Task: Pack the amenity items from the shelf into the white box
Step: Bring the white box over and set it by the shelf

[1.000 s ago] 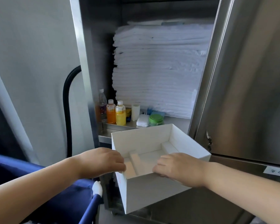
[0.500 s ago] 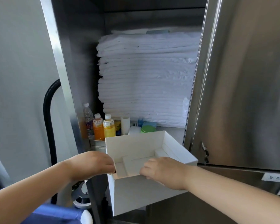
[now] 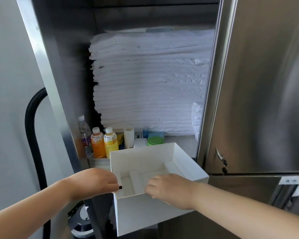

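I hold the white box (image 3: 143, 213) in front of the steel shelf (image 3: 179, 141), its open top showing white dividers and no items. My left hand (image 3: 93, 182) grips the near left corner of the rim. My right hand (image 3: 169, 189) grips the near rim, fingers curled over the edge. On the shelf behind the box stand an orange drink bottle (image 3: 97, 144), a yellow drink bottle (image 3: 110, 142), a clear water bottle (image 3: 85, 135), a white tube (image 3: 129, 138), a small white case (image 3: 139, 143), a green-lidded jar (image 3: 155, 141) and a blue packet (image 3: 155, 134).
A tall stack of folded white linen (image 3: 150, 83) fills the cabinet above the shelf. A steel door (image 3: 259, 83) with a key lock stands open to the right. A black hose (image 3: 33, 126) runs down the wall at left.
The view has shifted up and toward the cabinet, so the blue cart has left the frame. The box has come closer to the shelf edge; both hands keep the same grip.
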### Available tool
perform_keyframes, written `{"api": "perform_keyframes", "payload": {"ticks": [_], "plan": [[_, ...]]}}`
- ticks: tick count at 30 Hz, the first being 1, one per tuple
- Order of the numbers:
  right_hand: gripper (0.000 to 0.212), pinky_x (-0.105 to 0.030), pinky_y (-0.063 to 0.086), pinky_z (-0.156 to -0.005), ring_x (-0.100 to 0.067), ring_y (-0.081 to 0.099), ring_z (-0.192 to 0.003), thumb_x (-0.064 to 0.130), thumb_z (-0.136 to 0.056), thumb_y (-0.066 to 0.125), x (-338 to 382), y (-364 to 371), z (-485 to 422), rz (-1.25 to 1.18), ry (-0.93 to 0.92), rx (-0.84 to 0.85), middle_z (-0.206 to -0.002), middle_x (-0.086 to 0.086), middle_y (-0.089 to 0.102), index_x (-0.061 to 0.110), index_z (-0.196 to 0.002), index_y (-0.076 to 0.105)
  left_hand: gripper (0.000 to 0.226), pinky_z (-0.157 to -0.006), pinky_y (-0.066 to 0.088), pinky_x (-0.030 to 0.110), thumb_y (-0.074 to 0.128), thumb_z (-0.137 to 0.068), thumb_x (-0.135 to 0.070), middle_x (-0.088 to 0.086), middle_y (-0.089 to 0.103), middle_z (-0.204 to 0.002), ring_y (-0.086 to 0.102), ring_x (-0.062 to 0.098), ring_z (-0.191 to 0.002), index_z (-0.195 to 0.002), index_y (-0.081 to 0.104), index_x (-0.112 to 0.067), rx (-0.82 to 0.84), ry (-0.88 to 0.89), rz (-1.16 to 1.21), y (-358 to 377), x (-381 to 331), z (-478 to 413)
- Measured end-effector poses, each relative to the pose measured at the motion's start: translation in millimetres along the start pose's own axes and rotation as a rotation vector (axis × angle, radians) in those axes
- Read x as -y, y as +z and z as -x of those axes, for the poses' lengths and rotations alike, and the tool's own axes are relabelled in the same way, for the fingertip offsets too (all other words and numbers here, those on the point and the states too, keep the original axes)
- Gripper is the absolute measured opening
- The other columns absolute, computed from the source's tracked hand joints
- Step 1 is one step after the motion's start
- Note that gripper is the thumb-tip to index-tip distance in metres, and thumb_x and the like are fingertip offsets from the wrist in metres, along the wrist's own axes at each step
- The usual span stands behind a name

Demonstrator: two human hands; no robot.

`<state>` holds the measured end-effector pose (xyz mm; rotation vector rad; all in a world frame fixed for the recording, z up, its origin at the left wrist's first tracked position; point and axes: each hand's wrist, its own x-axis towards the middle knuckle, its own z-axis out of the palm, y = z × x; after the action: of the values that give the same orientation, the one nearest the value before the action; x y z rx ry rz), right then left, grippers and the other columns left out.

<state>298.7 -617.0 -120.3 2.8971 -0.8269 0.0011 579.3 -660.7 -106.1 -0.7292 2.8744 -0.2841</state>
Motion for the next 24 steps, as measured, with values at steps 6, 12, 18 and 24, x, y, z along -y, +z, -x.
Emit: {"api": "perform_keyframes", "payload": {"ticks": [6, 12, 18, 24], "plan": [[0.031, -0.031, 0.032, -0.065, -0.024, 0.045, -0.091, -0.006, -0.086, 0.051, -5, 11, -1, -0.03, 0.05, -0.024, -0.102, -0.01, 0.051, 0.008, -0.114, 0.048, 0.043, -0.077, 0.043, 0.008, 0.077, -0.072, -0.018, -0.01, 0.057, -0.099, 0.055, 0.005, -0.085, -0.105, 0.051, -0.031, -0.023, 0.095, -0.092, -5, 8, 7], [0.048, -0.026, 0.027, -0.105, -0.011, 0.032, -0.13, 0.047, -0.099, 0.033, -38, 13, 34, -0.239, 0.4, 0.037, -0.142, 0.003, 0.039, 0.021, -0.139, 0.037, 0.051, -0.074, 0.049, 0.009, 0.084, -0.064, -0.023, -0.013, 0.06, -0.098, 0.057, 0.001, -0.086, -0.104, 0.055, -0.034, 0.005, 0.125, -0.166, -2, 17, 9], [0.069, -0.023, -0.004, -0.112, -0.002, -0.015, -0.141, 0.056, -0.097, 0.023, -84, 26, 60, -0.31, 0.704, 0.146, -0.156, 0.011, -0.015, 0.02, -0.151, 0.0, 0.029, -0.095, 0.04, 0.021, 0.048, -0.093, -0.008, 0.001, 0.048, -0.119, 0.044, 0.015, -0.104, -0.117, 0.04, -0.022, 0.107, 0.077, -0.199, 18, 24, 3], [0.072, -0.027, -0.014, -0.11, -0.016, -0.028, -0.139, 0.039, -0.099, 0.03, -95, 50, 29, -0.155, 0.715, 0.214, -0.154, -0.004, -0.026, 0.009, -0.148, -0.014, 0.029, -0.094, 0.036, 0.02, 0.047, -0.092, -0.005, 0.001, 0.047, -0.121, 0.042, 0.015, -0.107, -0.116, 0.042, -0.019, 0.199, 0.012, -0.167, 28, 29, 2]]}}
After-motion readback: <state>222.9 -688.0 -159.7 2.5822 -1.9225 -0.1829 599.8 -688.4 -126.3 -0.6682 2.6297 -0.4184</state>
